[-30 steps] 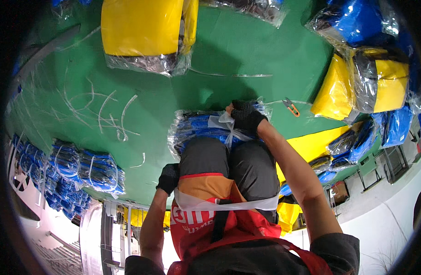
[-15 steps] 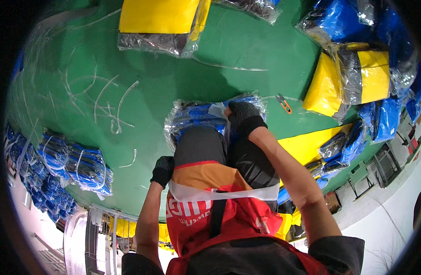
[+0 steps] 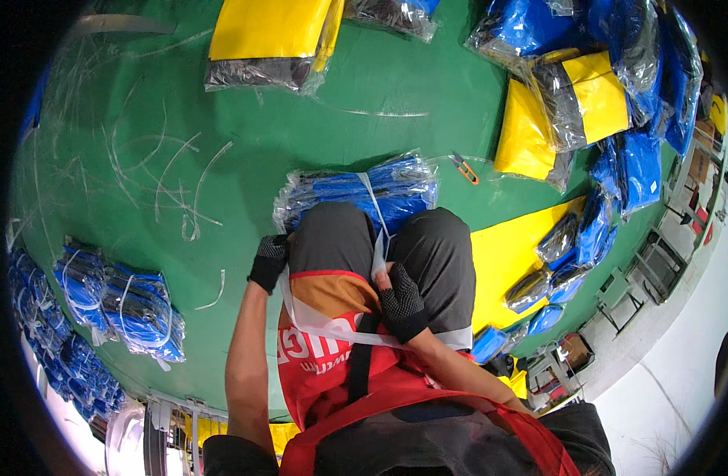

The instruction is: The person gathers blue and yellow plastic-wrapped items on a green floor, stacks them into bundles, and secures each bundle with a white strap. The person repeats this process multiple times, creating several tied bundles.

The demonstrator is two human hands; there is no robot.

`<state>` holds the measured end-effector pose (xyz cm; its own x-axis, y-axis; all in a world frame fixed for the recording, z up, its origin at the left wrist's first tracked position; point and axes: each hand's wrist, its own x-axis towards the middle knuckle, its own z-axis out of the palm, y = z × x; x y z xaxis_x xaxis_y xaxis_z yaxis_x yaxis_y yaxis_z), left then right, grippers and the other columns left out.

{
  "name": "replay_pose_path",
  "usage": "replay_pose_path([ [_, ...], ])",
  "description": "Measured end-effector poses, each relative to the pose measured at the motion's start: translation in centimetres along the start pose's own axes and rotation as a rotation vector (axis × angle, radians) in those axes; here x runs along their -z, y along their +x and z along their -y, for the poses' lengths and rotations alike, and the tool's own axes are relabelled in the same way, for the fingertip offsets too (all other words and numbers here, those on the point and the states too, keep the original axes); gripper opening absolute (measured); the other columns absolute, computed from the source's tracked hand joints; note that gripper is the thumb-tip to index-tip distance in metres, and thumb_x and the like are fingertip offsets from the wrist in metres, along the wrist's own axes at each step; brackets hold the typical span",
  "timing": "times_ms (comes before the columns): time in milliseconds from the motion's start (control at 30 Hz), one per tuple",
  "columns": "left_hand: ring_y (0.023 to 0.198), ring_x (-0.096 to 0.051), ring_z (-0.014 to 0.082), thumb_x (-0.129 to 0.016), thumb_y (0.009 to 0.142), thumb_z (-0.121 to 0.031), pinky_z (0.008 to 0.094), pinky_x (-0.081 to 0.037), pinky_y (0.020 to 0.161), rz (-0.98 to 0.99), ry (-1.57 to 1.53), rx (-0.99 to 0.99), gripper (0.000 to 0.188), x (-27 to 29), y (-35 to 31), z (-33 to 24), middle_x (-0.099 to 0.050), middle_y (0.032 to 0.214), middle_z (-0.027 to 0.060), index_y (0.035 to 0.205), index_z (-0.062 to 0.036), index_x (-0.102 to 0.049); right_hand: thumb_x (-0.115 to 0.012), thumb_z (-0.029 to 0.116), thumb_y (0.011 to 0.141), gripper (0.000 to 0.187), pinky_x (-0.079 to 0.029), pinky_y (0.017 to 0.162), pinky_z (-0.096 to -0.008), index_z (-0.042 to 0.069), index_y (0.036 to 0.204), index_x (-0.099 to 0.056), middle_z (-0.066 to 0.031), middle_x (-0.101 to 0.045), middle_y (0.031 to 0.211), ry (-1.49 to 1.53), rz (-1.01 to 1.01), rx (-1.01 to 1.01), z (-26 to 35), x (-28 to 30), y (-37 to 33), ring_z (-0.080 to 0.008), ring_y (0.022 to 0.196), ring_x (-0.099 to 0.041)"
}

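A bundle of clear-wrapped blue packages lies on the green floor just beyond my knees. A white plastic strap crosses its top and runs back between my knees. My right hand, in a black dotted glove, is closed on the near part of this strap above my lap. In a matching glove, my left hand is curled beside my left knee. A white band across my lap reaches up close to it; whether the fingers hold the band is hidden.
Orange-handled thread snips lie right of the bundle. Wrapped yellow and blue packages are heaped at the far right, with a yellow sheet nearer. Strapped blue bundles sit at left. Loose strap pieces litter the floor.
My right hand has drawn back from the bundle to my lap, pulling the strap taut across the packages. My left hand has moved slightly up along the left knee.
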<state>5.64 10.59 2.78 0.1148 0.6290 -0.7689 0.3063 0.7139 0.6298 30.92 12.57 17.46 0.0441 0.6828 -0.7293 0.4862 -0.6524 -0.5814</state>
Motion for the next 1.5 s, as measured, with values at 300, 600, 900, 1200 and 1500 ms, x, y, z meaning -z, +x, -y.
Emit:
replay_pose_path([
  [300,0.070,-0.057,0.0140,-0.052,0.087,-0.018,0.0314,-0.045,0.068,-0.075,-0.377,0.007,0.025,-1.0,0.5,3.5,-0.067,0.084,0.0104,0.094,0.0016,-0.065,-0.051,0.028,0.092,0.025,-0.040,0.061,-0.0266,0.002,0.091,-0.053,-0.0040,-0.052,0.075,0.604,-0.177,-0.086,-1.2,-3.3,2.8,-0.0124,0.066,-0.046],
  [600,0.064,-0.056,0.0154,-0.064,0.080,-0.036,0.0299,-0.046,0.061,0.288,-0.464,0.176,0.036,0.6,-1.4,-2.4,-0.063,0.076,0.0021,0.088,-0.0013,-0.063,-0.050,0.029,0.091,0.033,-0.044,0.066,-0.0362,-0.004,0.095,-0.056,-0.0199,-0.061,0.078,0.108,-0.265,0.229,-3.7,-5.2,3.2,-0.0322,0.073,-0.059],
  [900,0.051,-0.046,0.0196,-0.073,0.069,-0.045,0.0351,-0.040,0.052,-0.395,0.232,-0.211,0.047,-5.0,-1.0,-2.0,-0.048,0.055,0.0090,0.064,-0.0047,-0.049,-0.052,0.024,0.088,0.024,-0.046,0.065,-0.0405,0.001,0.090,-0.060,-0.0236,-0.060,0.082,-0.241,0.248,0.403,-3.8,-4.6,-1.5,-0.0391,0.078,-0.060],
  [1200,0.088,-0.058,0.0207,-0.051,0.088,-0.017,0.0335,-0.045,0.081,-0.328,-0.613,-0.421,0.024,-7.6,-0.7,10.5,-0.061,0.095,0.0122,0.107,-0.0011,-0.054,-0.053,0.022,0.085,0.023,-0.047,0.074,-0.0376,0.001,0.088,-0.061,-0.0186,-0.064,0.086,-0.523,1.129,0.869,2.6,-12.4,10.4,-0.0297,0.082,-0.062],
  [1500,0.075,-0.060,0.0392,-0.052,0.084,-0.034,0.0447,-0.048,0.066,-0.387,0.323,0.201,0.034,-6.2,-12.7,0.1,-0.062,0.079,0.0233,0.084,-0.0014,-0.062,-0.051,0.017,0.087,0.016,-0.048,0.063,-0.0346,0.002,0.084,-0.056,-0.0156,-0.061,0.074,-0.334,0.949,0.671,0.3,-15.1,12.8,-0.0257,0.069,-0.060],
])
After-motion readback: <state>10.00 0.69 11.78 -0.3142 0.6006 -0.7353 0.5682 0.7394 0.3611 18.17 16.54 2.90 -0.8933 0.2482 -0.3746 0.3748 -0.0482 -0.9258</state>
